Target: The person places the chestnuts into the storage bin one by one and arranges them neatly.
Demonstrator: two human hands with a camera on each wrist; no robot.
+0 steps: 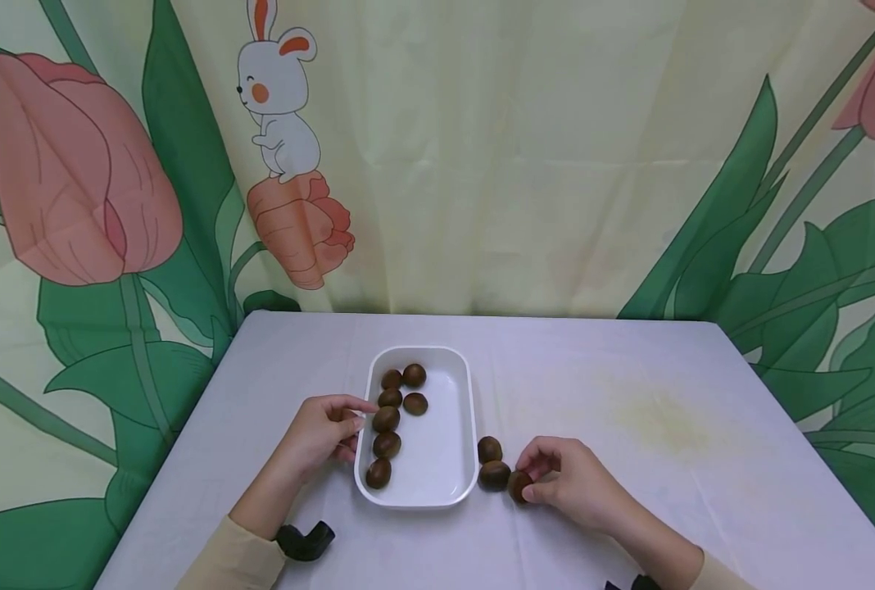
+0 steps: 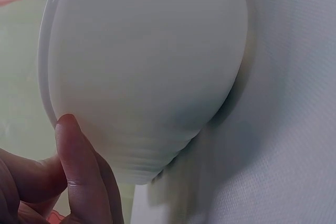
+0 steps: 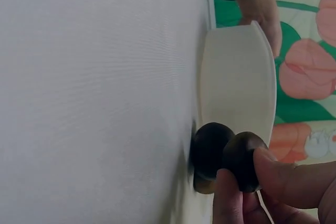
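A white rectangular tray point(image 1: 437, 459) holds several dark brown, glossy, egg-shaped balls point(image 1: 387, 445), most in a line along its left side. At the tray's left rim, my left hand point(image 1: 321, 433) grips the edge, one finger reaching over it and another digit against the outer wall, which shows in the left wrist view point(image 2: 147, 77). To the right of the tray, my right hand point(image 1: 573, 482) pinches a dark brown egg-shaped ball point(image 3: 242, 161) between thumb and fingers, low over the table. Beside it, two more brown balls point(image 1: 493, 475) sit close to the tray's right wall.
A white cloth covers the table point(image 1: 592, 377). Behind it hangs a curtain point(image 1: 496, 164) printed with tulips, leaves and a rabbit on a carrot. A black strap piece point(image 1: 306, 542) sticks out at the left wrist.
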